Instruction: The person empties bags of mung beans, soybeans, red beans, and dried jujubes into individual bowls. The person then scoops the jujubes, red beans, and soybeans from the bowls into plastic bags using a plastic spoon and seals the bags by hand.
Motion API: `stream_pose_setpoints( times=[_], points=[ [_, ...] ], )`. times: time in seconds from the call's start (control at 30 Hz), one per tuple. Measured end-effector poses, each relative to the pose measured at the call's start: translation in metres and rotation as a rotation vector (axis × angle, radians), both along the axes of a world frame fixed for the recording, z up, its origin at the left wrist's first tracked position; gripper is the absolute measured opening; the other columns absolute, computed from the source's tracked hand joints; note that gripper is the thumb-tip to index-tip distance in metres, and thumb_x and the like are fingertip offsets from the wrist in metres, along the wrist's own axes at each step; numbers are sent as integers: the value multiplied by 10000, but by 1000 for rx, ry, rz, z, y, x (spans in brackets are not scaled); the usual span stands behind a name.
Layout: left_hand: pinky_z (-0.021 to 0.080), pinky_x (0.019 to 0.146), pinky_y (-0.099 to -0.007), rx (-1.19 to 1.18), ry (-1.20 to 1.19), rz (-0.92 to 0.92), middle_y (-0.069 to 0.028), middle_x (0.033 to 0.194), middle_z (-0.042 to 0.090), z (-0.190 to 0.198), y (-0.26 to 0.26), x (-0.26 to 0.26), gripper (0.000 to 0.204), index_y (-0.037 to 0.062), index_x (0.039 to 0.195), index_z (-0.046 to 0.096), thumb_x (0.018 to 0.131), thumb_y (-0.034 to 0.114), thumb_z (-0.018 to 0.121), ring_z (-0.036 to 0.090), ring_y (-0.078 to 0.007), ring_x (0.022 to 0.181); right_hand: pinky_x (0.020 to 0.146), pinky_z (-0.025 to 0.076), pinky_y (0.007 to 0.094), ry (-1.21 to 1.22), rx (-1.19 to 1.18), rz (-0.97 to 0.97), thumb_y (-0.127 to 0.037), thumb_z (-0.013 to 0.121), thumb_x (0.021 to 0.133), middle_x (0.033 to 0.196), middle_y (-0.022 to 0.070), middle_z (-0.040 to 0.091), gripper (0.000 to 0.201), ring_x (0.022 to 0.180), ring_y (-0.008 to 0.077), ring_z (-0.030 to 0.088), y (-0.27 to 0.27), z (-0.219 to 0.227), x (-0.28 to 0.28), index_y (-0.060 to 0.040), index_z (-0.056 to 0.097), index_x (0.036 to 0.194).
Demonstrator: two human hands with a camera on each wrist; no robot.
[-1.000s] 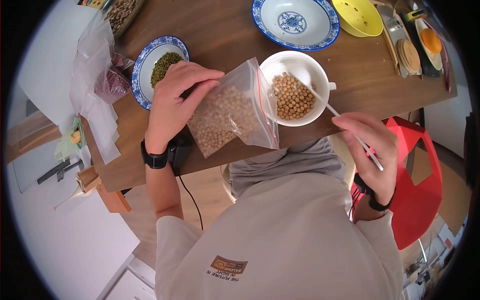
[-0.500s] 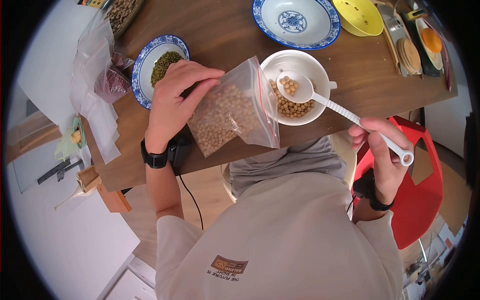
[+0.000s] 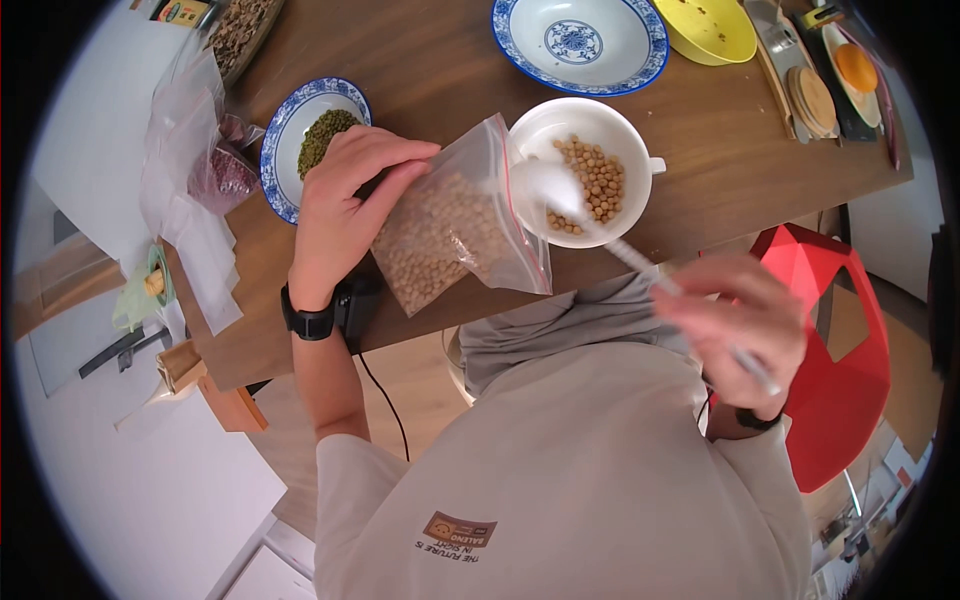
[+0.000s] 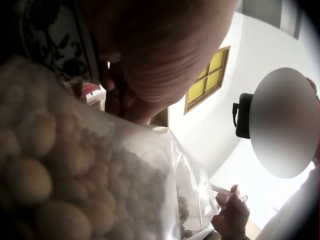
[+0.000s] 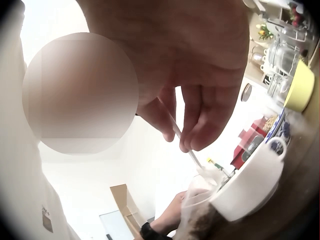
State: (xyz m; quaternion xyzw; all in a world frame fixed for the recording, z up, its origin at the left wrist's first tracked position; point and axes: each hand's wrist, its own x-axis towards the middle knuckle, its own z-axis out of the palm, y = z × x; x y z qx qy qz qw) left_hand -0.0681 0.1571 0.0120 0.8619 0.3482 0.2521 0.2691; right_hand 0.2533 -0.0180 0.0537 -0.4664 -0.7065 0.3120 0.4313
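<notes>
My left hand point(image 3: 355, 205) pinches the upper edge of a clear zip bag point(image 3: 450, 235) between thumb and fingers. Plenty of chickpeas point(image 4: 70, 175) fill the bag, whose red-lined mouth overlaps the left rim of a white cup point(image 3: 640, 125). More chickpeas point(image 3: 600, 180) lie in the cup. In my right hand point(image 3: 740, 320), blurred by motion, I grip a white plastic spoon point(image 3: 630, 258) by its handle. The spoon's bowl, tilted and blurred, is at the bag's mouth, over the cup's left side. What the spoon carries is hidden by blur.
A blue-and-white bowl point(image 3: 282, 130) of green beans stands behind my left hand. Bags of dark red beans point(image 3: 222, 180) lie at the left. Another patterned bowl point(image 3: 620, 70) and a yellow bowl point(image 3: 710, 45) stand at the back. A red chair point(image 3: 840, 400) is beside my right arm.
The spoon dipped into the cup, came up with chickpeas, then moved left to the bag's mouth and tilted. Fewer chickpeas show in the cup. My left hand keeps its grip on the bag.
</notes>
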Motion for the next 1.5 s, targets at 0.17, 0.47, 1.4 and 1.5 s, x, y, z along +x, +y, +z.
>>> stream_pose_setpoints(
  times=[0.17,0.47,1.4,1.5],
  points=[
    [494,863,-355,11,-24,4,-64,885,734,0,-1,0,154,54,1048,778,899,44,739,660,-238,860,733,526,332,-214,-30,-261,95,692,841,972,128,748,278,823,260,695,2,-6,10,-16,775,1082],
    [503,872,-343,-20,12,-5,-87,950,738,1,-1,0,176,2,1064,761,891,-17,730,652,-235,936,748,551,313,28,-175,-76,46,662,922,995,133,767,249,847,232,710,6,-25,2,-4,753,1148],
    [506,859,-343,0,-21,5,-68,913,740,-1,-1,-2,168,35,1054,772,891,14,738,660,-233,902,755,537,314,-137,-100,-251,98,676,866,1020,130,750,281,854,242,697,3,-9,8,-8,768,1109],
    [511,860,-332,-21,5,3,-82,938,740,1,-1,-2,169,7,1056,765,893,-15,728,659,-229,934,769,540,322,-116,-152,-203,81,680,883,1010,133,754,262,872,253,706,5,-14,3,-9,766,1113]
  ],
)
